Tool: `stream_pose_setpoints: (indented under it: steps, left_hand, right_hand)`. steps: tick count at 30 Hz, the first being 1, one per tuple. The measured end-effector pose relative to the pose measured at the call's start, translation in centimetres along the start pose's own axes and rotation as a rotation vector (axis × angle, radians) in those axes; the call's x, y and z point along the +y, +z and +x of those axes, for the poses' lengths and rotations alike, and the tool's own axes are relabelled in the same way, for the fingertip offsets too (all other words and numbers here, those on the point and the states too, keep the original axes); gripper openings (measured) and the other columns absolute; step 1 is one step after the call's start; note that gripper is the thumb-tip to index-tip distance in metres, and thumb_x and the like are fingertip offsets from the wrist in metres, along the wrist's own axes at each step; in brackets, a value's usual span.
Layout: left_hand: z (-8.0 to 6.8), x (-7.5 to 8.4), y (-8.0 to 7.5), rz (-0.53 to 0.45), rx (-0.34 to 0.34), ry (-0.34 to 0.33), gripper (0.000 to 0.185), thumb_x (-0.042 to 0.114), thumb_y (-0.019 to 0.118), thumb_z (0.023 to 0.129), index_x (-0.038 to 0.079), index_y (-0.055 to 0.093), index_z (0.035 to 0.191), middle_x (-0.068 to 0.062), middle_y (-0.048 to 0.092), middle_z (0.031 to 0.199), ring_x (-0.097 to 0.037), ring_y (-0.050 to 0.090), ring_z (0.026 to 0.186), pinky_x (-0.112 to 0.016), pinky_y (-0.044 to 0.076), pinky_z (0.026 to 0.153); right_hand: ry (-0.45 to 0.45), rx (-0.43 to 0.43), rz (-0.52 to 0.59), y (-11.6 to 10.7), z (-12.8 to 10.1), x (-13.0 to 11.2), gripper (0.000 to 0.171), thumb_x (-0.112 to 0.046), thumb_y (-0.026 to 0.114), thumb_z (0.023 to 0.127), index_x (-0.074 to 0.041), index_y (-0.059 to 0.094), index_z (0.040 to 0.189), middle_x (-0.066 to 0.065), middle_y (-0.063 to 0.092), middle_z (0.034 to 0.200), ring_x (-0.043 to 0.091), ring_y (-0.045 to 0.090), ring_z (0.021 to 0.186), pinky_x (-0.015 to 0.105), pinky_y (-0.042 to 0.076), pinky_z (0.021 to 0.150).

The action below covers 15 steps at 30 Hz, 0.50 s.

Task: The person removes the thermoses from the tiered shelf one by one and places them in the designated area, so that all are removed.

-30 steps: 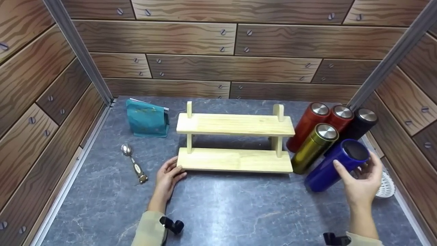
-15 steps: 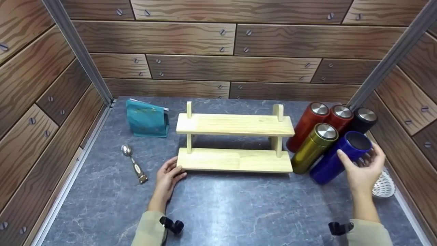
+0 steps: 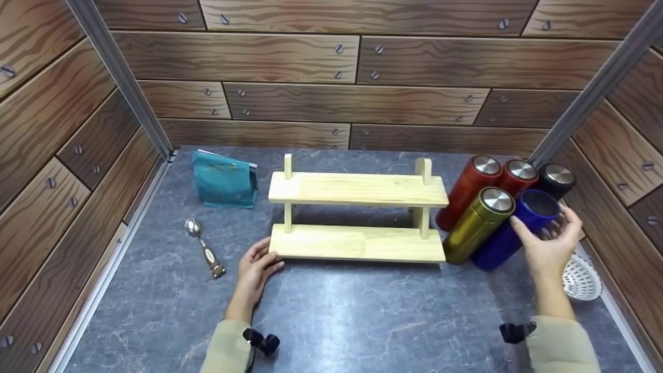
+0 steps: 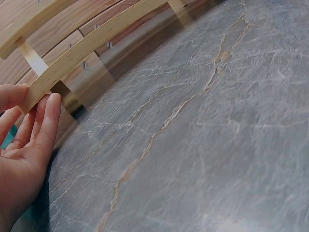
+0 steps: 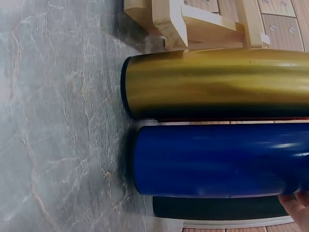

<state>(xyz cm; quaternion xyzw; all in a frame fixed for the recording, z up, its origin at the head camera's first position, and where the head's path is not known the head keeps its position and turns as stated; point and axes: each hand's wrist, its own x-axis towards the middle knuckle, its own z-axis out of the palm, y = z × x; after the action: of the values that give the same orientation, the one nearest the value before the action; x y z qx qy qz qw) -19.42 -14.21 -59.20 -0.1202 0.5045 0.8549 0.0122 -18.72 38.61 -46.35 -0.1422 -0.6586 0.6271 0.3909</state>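
Note:
My right hand grips the open, lidless top of a blue bottle, which stands close beside a gold bottle at the right end of a two-tier wooden rack. In the right wrist view the blue bottle lies between the gold bottle and a black one, with a fingertip at its edge. My left hand rests with relaxed fingers against the left front corner of the rack's lower shelf; the fingers touch the board's end.
Two red bottles and a black bottle stand behind the gold and blue ones. A white strainer lies by the right wall. A teal pouch and a spoon are left of the rack.
My right hand has brought the tilted blue bottle back and upright against the gold bottle. The left hand has not moved.

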Motion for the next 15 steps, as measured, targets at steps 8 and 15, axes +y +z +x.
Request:
stream_pose_setpoints:
  steps: [8,15]
  left_hand:
    - [0.02,0.02,-0.01,0.003,0.005,0.003,0.049,-0.004,0.063,0.083,0.0,0.047,0.13,-0.017,0.053,0.115,-0.024,0.062,0.088,-0.038,0.055,0.076]
    - [-0.07,0.05,-0.05,-0.001,-0.008,0.004,0.052,-0.003,0.065,0.083,-0.002,0.046,0.131,-0.016,0.053,0.113,-0.023,0.061,0.085,-0.039,0.055,0.077]
  right_hand:
    - [-0.007,0.006,0.012,0.25,0.43,0.35,0.079,0.009,0.083,0.058,-0.012,0.048,0.125,0.005,0.053,0.115,0.017,0.052,0.099,0.022,0.045,0.081]
    - [0.015,-0.003,0.045,0.32,0.59,0.8,0.079,0.01,0.082,0.058,-0.012,0.047,0.125,0.005,0.053,0.115,0.017,0.052,0.1,0.02,0.045,0.082]
